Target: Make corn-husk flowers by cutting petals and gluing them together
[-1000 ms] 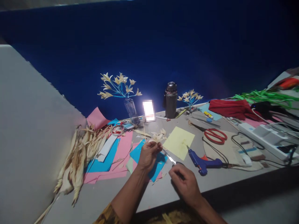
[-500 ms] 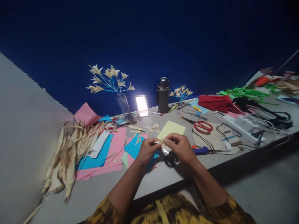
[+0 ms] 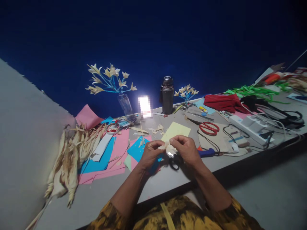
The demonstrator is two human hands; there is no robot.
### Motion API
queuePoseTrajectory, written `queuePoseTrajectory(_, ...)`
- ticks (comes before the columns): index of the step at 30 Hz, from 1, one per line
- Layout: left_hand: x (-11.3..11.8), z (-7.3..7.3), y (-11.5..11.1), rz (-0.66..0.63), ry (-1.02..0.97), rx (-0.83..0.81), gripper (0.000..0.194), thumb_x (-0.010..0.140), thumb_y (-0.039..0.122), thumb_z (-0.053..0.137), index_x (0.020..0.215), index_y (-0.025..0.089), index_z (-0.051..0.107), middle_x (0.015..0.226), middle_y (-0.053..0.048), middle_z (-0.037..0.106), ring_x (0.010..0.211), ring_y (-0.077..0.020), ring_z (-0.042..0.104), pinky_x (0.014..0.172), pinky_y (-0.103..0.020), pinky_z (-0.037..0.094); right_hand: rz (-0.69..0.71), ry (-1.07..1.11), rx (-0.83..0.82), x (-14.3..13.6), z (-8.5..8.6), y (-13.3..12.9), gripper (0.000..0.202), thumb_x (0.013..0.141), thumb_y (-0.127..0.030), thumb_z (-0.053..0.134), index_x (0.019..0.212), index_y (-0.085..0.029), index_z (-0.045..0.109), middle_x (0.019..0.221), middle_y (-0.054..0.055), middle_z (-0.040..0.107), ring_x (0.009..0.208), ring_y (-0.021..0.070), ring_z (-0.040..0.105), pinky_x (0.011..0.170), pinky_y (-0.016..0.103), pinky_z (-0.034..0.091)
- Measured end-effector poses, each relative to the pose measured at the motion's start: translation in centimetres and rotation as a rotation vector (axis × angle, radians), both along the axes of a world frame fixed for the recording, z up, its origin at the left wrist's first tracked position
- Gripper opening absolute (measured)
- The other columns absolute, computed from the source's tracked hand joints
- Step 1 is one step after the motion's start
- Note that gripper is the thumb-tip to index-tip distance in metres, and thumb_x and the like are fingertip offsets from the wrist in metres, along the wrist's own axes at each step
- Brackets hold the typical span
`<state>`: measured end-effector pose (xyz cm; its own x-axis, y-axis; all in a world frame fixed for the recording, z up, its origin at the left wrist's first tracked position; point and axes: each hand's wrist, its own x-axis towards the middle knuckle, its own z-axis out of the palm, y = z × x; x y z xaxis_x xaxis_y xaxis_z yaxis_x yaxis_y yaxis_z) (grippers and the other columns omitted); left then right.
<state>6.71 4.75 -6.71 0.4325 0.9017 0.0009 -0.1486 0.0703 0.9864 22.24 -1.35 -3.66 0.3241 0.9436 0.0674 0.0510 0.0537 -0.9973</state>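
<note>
Two hands (image 3: 151, 155) (image 3: 187, 150) pinching pale piece (image 3: 170, 148), clear vase (image 3: 125, 107) holding flowers (image 3: 112, 71)

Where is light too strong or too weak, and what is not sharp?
Head view: glare washes out the pixelated patch beside the clear vase; head view: the blue wall fades nearly to black at upper right; head view: the pale piece between left hand and right hand looks blurred.

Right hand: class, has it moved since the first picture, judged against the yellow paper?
Yes. The right hand has moved forward: it was below the yellow paper in view and now overlaps its near edge.
</note>
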Motion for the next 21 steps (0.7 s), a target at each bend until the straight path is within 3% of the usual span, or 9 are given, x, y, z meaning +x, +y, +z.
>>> queuePoseTrajectory(4, 0.2, -0.5, 0.3, 0.089, -0.053, -0.06, 0.011, 0.057, 0.014, 0.077, 0.067, 0.017, 0.075, 0.073, -0.002, 0.07, 0.063, -0.0137, 0.059, 0.062, -0.026, 0.048, -0.058, 0.021, 0.04, 0.9, -1.0, -0.3, 0.034, 0.082, -0.05, 0.067, 0.073, -0.017, 0.068, 0.065, 0.0, 0.063, 0.053, 0.012, 0.045, 0.052, 0.025, 0.036)
queuePoseTrajectory(7, 0.3, -0.5, 0.3, 0.113, -0.052, -0.026, 0.01, 0.057, 0.012, 0.075, 0.066, 0.018, 0.075, 0.071, -0.002, 0.068, 0.064, -0.0137, 0.058, 0.062, -0.025, 0.047, -0.008, 0.043, 0.039, 1.2, -1.8, -0.5, 0.041, 0.086, -0.056, 0.063, 0.073, -0.017, 0.068, 0.066, 0.001, 0.062, 0.052, 0.0114, 0.043, 0.051, 0.025, 0.034)
queuePoseTrajectory(10, 0.3, -0.1, 0.2, 0.077, -0.04, 0.012, 0.007, 0.058, 0.013, 0.075, 0.062, 0.018, 0.074, 0.07, -0.002, 0.067, 0.068, -0.0151, 0.058, 0.063, -0.025, 0.047, 0.085, 0.03, 0.01, 0.9, -1.9, -0.5, 0.041, 0.084, -0.055, 0.066, 0.069, -0.017, 0.067, 0.059, -0.001, 0.057, 0.053, 0.0121, 0.043, 0.052, 0.025, 0.033)
queuePoseTrajectory(13, 0.2, 0.0, 0.0, 0.029, -0.052, -0.001, 0.006, 0.059, 0.013, 0.077, 0.062, 0.017, 0.074, 0.072, -0.002, 0.066, 0.067, -0.0139, 0.057, 0.062, -0.024, 0.045, 0.094, 0.052, -0.024, 0.3, -1.6, -0.2, 0.035, 0.078, -0.049, 0.073, 0.066, -0.017, 0.067, 0.057, -0.001, 0.056, 0.054, 0.0124, 0.044, 0.053, 0.025, 0.033)
queuePoseTrajectory(17, 0.2, -0.6, 0.0, 0.021, -0.099, -0.105, 0.014, 0.057, 0.017, 0.084, 0.067, 0.016, 0.073, 0.075, -0.002, 0.067, 0.063, -0.0113, 0.057, 0.059, -0.023, 0.044, 0.109, 0.221, -0.093, 0.0, -1.9, 0.1, 0.034, 0.076, -0.048, 0.072, 0.063, -0.017, 0.065, 0.055, -0.002, 0.054, 0.048, 0.0096, 0.036, 0.048, 0.024, 0.025)
queuePoseTrajectory(21, 0.1, -1.4, 0.3, -0.007, -0.183, -0.188, 0.026, 0.059, 0.03, 0.088, 0.074, 0.015, 0.072, 0.066, -0.002, 0.066, 0.057, -0.0116, 0.056, 0.059, -0.025, 0.045, 0.128, 0.185, -0.084, 0.5, -2.4, 0.1, 0.035, 0.078, -0.049, 0.071, 0.066, -0.016, 0.065, 0.054, -0.003, 0.051, 0.048, 0.009, 0.034, 0.047, 0.024, 0.023)
